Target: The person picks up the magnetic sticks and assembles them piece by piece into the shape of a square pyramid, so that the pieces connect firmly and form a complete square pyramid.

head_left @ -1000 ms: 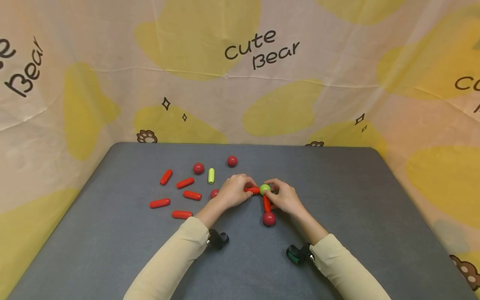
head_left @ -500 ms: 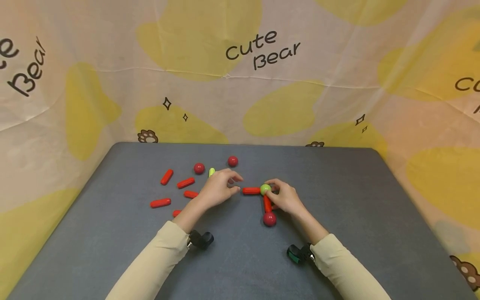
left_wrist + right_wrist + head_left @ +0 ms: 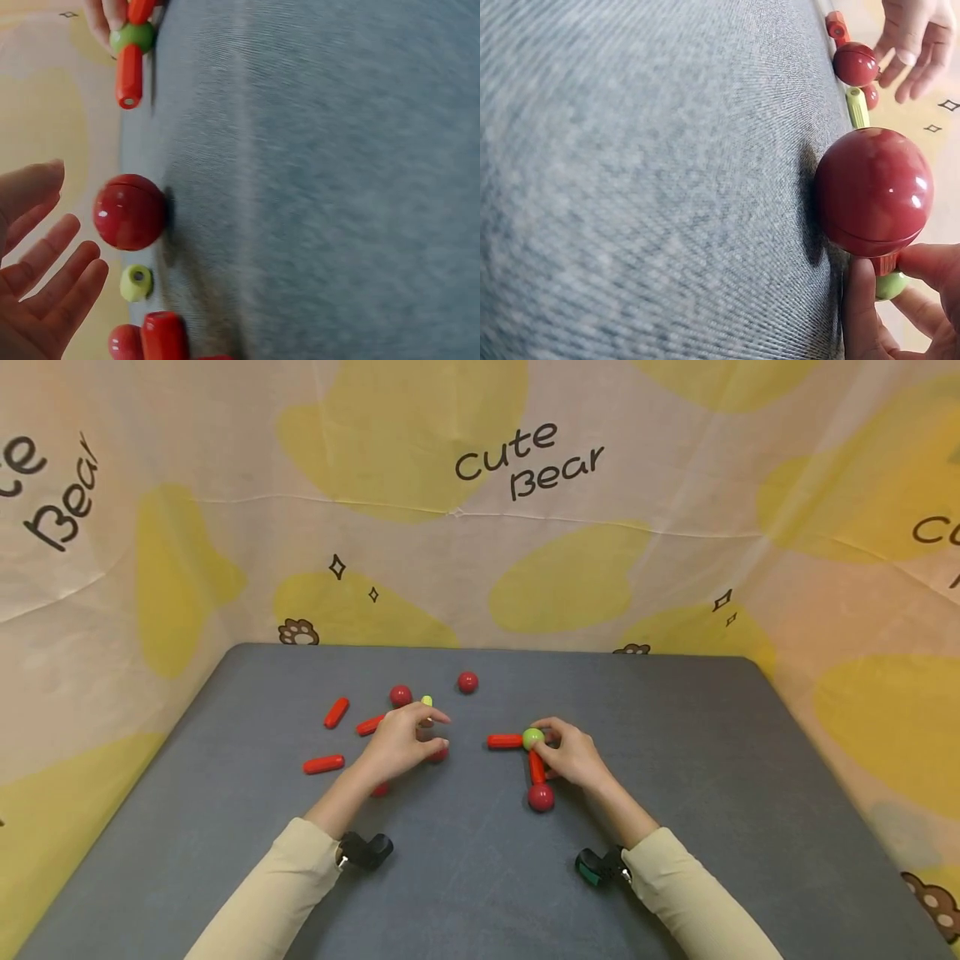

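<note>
My right hand [image 3: 573, 756] pinches a green ball [image 3: 533, 738] on the table. One red rod [image 3: 505, 741] joins that ball from the left. A second red rod [image 3: 536, 767] runs from it towards me and ends in a red ball [image 3: 874, 191]. My left hand [image 3: 401, 743], fingers apart and holding nothing, hovers over the loose pieces. Just by its thumb lies a loose red ball [image 3: 129, 212], partly hidden in the head view. Behind the fingers shows the end of a yellow-green rod [image 3: 136, 283].
Two red balls, one left [image 3: 401, 696] and one right [image 3: 468, 682], lie further back. Loose red rods, such as one at far left [image 3: 324, 764] and one behind it [image 3: 337, 712], lie on the grey table [image 3: 480, 893]. A printed cloth [image 3: 420, 552] hangs behind.
My left hand has let go of the left red rod and moved left to the loose pieces. The right hand stays at the green ball.
</note>
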`<state>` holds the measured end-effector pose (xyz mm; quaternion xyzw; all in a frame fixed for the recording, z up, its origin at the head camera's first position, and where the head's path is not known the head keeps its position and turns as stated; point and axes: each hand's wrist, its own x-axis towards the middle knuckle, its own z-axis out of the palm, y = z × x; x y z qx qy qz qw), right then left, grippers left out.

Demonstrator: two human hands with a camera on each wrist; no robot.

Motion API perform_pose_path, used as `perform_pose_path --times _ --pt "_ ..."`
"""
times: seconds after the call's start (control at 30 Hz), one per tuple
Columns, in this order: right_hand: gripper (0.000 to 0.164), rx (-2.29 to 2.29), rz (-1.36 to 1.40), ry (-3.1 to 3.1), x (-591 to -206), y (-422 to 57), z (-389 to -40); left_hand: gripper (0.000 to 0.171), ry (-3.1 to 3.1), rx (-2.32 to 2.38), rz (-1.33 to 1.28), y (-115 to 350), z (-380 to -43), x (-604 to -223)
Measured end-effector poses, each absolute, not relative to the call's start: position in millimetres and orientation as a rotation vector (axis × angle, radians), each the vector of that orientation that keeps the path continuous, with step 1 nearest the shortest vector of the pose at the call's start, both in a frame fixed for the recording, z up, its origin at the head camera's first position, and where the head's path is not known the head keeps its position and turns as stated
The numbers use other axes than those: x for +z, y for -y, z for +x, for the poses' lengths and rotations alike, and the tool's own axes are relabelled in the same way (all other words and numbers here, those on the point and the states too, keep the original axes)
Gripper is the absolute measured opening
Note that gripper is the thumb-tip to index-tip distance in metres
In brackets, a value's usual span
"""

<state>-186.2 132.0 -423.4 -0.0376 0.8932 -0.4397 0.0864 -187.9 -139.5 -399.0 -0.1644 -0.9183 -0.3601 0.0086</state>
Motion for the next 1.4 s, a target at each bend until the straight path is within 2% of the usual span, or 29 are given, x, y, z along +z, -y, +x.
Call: perform_pose_path --times 0.23,0.77,1.4 --pt "0.031 -1.311 -0.117 -2.663 -425.3 -132.9 -186.7 0.034 2.92 -1.083 -0.511 139.8 -185.8 -406.1" --pt "0.031 -1.33 -0.109 -2.642 -425.1 -133.6 -187.0 0.03 2.926 -1.001 -0.579 138.6 -184.5 -415.4" --pt "0.029 -1.333 -0.127 -2.661 -427.6 -133.3 -187.1 0.029 2.856 -1.052 -0.569 105.6 -196.5 -417.9"
